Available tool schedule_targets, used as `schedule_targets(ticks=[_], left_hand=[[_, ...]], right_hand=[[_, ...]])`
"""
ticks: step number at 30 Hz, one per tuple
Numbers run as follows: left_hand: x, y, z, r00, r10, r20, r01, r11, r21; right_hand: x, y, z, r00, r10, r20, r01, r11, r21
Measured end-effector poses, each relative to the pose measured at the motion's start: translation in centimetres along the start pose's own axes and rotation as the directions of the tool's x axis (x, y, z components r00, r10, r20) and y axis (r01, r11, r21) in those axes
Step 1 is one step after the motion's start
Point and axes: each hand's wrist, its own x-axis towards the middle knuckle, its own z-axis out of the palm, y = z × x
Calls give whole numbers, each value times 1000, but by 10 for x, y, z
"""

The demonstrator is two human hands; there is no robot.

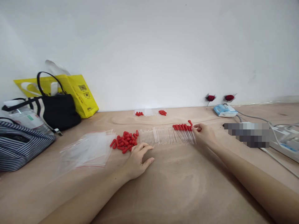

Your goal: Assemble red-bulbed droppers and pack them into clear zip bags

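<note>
My right hand (205, 133) is at the right end of a row of thin clear tubes, its fingertips pinched at a dropper with a red rubber bulb (190, 122) that sticks up above its neighbours. Part of that dropper is hidden by the fingers. Beside it lie several droppers with red bulbs (182, 127) fitted on their far ends. Bare clear tubes (161, 136) continue the row leftward. My left hand (139, 160) rests on the table with fingers apart and nothing in it, close to a pile of loose red bulbs (125, 141).
Clear zip bags (93, 149) lie left of the pile. Bagged red droppers (150, 112) lie by the wall. At left stand a striped bag (21, 146), a black bag (60, 112) and a yellow bag (87, 101). A tissue pack (224, 111) and power strip (286, 141) sit right.
</note>
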Motion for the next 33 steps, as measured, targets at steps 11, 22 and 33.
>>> schedule_targets(ticks=[11,22,33], left_hand=[[0,-4,3,999,35,-6,-35,999,12],[1,-5,-1,998,27,-60,-23,998,66],[59,-59,-55,830,-506,-236,557,772,306]], right_hand=[[0,5,14,997,-12,76,21,993,-115],[-3,-1,14,996,-73,58,81,985,-150],[-18,-64,38,963,-120,243,211,894,-396]])
